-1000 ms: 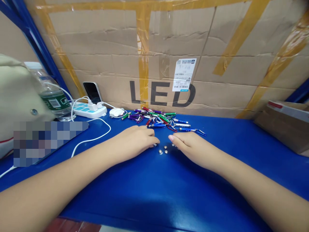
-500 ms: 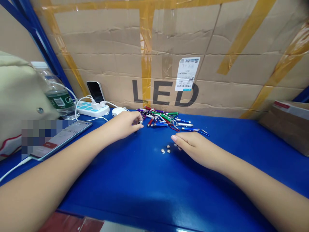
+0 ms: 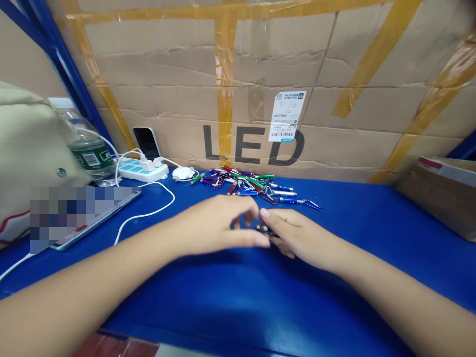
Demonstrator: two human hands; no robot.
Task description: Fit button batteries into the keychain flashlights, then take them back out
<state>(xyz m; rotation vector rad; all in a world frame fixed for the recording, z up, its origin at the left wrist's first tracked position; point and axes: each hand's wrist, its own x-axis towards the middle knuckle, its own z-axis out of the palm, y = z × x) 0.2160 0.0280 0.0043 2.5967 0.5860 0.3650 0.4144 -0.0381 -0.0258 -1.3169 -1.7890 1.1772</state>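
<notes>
My right hand (image 3: 303,230) is closed on a small dark penlight (image 3: 265,228) with a silvery end, most of it covered by the fingers. My left hand (image 3: 223,223) reaches in from the left, its thumb and curled fingers apart around that end; whether they touch it I cannot tell. Behind both hands lies a heap of metal keychain penlights in several colours, among them a green one (image 3: 256,184), a silver one (image 3: 284,193) and a blue one (image 3: 292,201) with a clip. Another green penlight (image 3: 197,179) rests at the heap's left end.
A taped cardboard box (image 3: 178,99) stands along the back of the blue table (image 3: 238,307). On the left are a bag (image 3: 33,134), a water bottle (image 3: 92,153), a power strip (image 3: 145,170) with white cables and a phone (image 3: 96,218). A smaller carton (image 3: 439,198) sits at right.
My left hand has come from the heap's left end toward me and right, up to my right hand. The several small round silvery pieces seen on the table before are now hidden.
</notes>
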